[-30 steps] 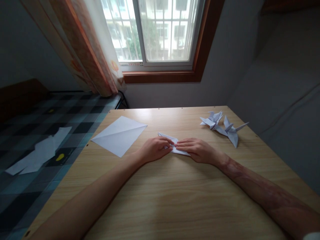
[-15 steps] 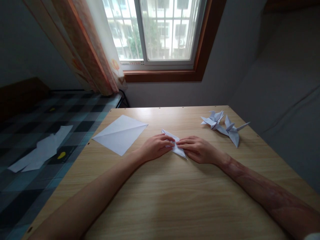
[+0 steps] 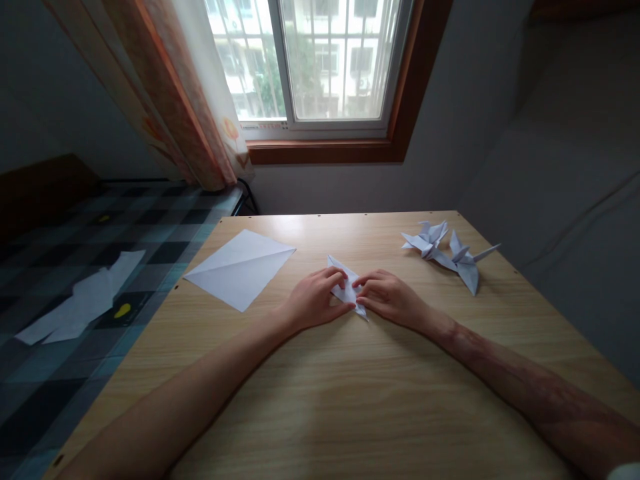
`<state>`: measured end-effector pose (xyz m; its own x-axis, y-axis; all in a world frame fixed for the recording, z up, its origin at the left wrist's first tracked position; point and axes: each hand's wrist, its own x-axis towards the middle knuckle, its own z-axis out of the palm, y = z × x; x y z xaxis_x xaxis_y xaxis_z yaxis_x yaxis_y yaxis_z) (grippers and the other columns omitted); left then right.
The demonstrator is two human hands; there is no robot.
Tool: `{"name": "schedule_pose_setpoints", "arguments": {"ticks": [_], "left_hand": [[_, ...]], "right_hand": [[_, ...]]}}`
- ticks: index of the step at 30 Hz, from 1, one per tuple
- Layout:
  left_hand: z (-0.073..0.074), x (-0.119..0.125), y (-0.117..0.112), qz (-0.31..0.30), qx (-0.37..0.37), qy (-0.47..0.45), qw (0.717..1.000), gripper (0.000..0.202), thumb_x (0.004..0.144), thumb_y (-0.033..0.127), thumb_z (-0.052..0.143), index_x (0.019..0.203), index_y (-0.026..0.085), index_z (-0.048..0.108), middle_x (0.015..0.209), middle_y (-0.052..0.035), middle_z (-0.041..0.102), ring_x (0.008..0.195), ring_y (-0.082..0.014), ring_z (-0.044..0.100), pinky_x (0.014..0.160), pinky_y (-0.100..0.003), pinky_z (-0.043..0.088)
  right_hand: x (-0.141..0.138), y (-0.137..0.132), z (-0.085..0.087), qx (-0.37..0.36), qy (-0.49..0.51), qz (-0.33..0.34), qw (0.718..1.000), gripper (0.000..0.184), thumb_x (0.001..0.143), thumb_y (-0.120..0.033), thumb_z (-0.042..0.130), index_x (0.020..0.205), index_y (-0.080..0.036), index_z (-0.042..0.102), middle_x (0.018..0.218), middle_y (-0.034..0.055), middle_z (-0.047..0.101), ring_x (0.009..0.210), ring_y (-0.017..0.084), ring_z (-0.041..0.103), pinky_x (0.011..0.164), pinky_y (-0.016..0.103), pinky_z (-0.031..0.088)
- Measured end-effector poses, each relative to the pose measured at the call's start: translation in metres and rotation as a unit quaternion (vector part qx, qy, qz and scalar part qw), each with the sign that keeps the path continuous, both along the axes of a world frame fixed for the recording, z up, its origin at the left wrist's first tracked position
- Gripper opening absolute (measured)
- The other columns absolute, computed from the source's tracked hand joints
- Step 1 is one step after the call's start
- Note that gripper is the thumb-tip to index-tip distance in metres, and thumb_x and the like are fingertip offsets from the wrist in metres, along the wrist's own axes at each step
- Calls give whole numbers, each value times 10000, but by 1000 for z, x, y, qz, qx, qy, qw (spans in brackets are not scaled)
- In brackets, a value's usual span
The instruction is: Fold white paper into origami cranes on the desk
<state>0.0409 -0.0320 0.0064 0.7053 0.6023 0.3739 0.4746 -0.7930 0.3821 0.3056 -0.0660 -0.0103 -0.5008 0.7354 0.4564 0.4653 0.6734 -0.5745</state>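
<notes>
A small, narrow, part-folded white paper piece (image 3: 346, 283) lies on the wooden table (image 3: 350, 400) near its middle. My left hand (image 3: 315, 300) rests on its left side with curled fingers pinching its edge. From the right, my right hand (image 3: 387, 298) presses and pinches the same piece. Only the paper's far tip and a near point show between the fingers.
A creased white square sheet (image 3: 240, 268) lies to the left on the table. Two folded paper cranes (image 3: 450, 253) sit at the far right. White paper scraps (image 3: 83, 300) lie on a checked bedcover beyond the left edge. Window and curtain are behind.
The paper piece has turned so its long axis points more toward and away from me. Both hands have closed in round it, fingers now more curled.
</notes>
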Motion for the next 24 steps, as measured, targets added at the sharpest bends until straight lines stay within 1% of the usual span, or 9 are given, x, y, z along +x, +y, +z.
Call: {"name": "schedule_pose_setpoints", "arguments": {"ticks": [3,8,12,15,18,20,22,24], "left_hand": [[2,0,-2,-1,-2,7,1000,319,945,477,811,1092,243,653,1283,-95,752,1133,-292,752,963,-420,607],[5,4,-6,11,0,13,1000,335,949,512,797,1050,247,619,1252,-94,749,1114,-291,748,940,-421,604],[3,8,-10,24,15,19,999,400,939,585,801,1031,250,603,1222,-97,752,1138,-306,742,990,-445,605],[1,7,-8,22,28,25,999,435,951,637,777,1050,247,613,1243,-107,754,1174,-319,737,1022,-465,605],[-1,2,-1,-8,28,23,999,374,985,584,758,1089,246,638,1315,-105,755,1218,-305,736,1053,-455,608],[-2,-4,5,-24,25,16,999,301,1006,511,753,1121,248,662,1382,-98,751,1289,-292,723,1119,-449,591],[-3,-9,11,-37,26,15,999,262,1024,462,742,1156,243,687,1439,-88,748,1357,-287,705,1213,-476,542],[-4,-12,15,-37,31,16,999,227,1042,433,722,1162,240,715,1481,-84,738,1401,-290,687,1254,-506,508]], "right_hand": [[-2,-2,1,-10,9,-7,1000,56,1007,-250,808,961,-251,776,1241,76,813,1153,276,740,1042,469,562],[-3,-4,3,8,-6,-2,1000,78,981,-199,805,994,-255,752,1246,74,787,1170,279,717,1040,459,555],[-2,-5,7,12,-17,6,1000,86,994,-200,775,1047,-260,743,1265,82,764,1201,283,694,1064,456,550],[1,-5,9,19,-40,18,999,121,1017,-191,725,1115,-261,734,1310,92,754,1243,289,680,1094,468,546],[4,-4,10,35,-78,20,996,240,1046,-168,656,1259,-259,718,1396,107,737,1323,295,662,1153,497,524],[6,-4,11,51,-106,16,993,315,1065,-166,621,1354,-264,699,1433,111,731,1355,295,661,1215,534,480],[7,-3,11,65,-128,11,989,344,1077,-177,608,1397,-273,692,1428,108,739,1343,291,679,1264,567,429],[7,-4,12,76,-142,9,987,342,1084,-197,606,1404,-278,696,1399,106,750,1308,285,700,1286,580,404]]}}
